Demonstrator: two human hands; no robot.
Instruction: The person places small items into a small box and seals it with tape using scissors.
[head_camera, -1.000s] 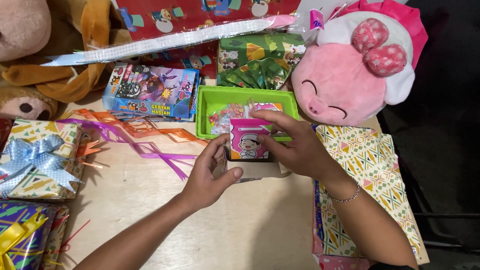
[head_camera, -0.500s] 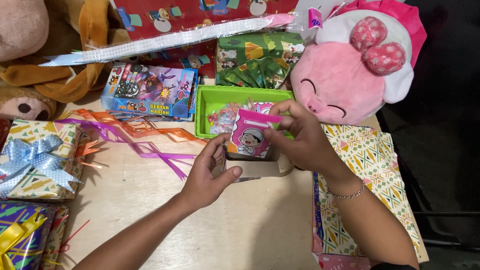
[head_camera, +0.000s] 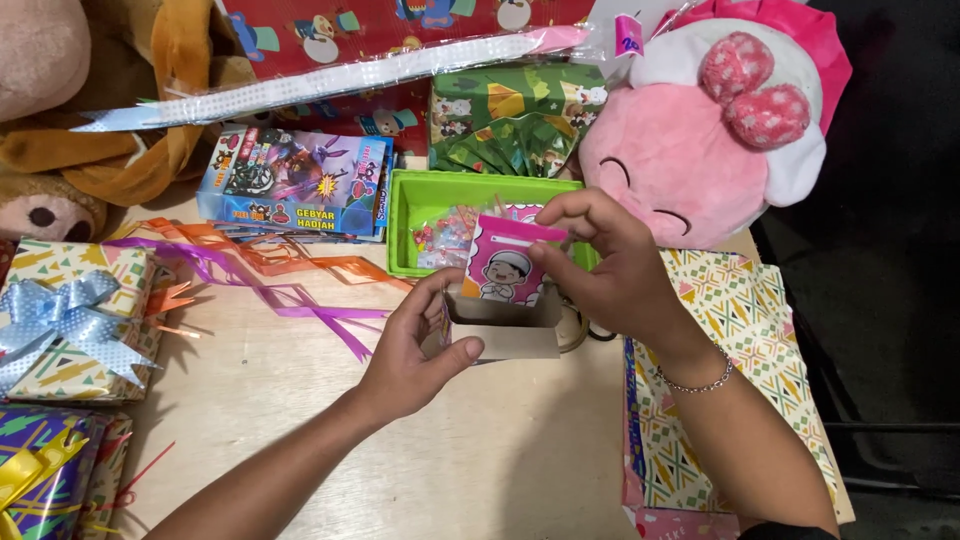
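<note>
— What sat at the frame's left?
— A wrapped gift (head_camera: 62, 318) with a blue bow.
— And at centre?
— The left hand (head_camera: 415, 350) gripped a small cardboard box (head_camera: 503, 322); the right hand (head_camera: 605, 270) pinched a pink packet (head_camera: 503, 262), seemingly partly inside it.

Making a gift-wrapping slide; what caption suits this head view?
Left hand steadies small cardboard box while right hand holds pink packet above it.

I saw a pink packet (head_camera: 505, 268) with a cartoon child half inside a small open brown box (head_camera: 503, 325) at table centre. Behind lay a flat blue printed box (head_camera: 295, 182) and green foil packets (head_camera: 510, 130); a wrapped gift (head_camera: 65, 320) sat left.
</note>
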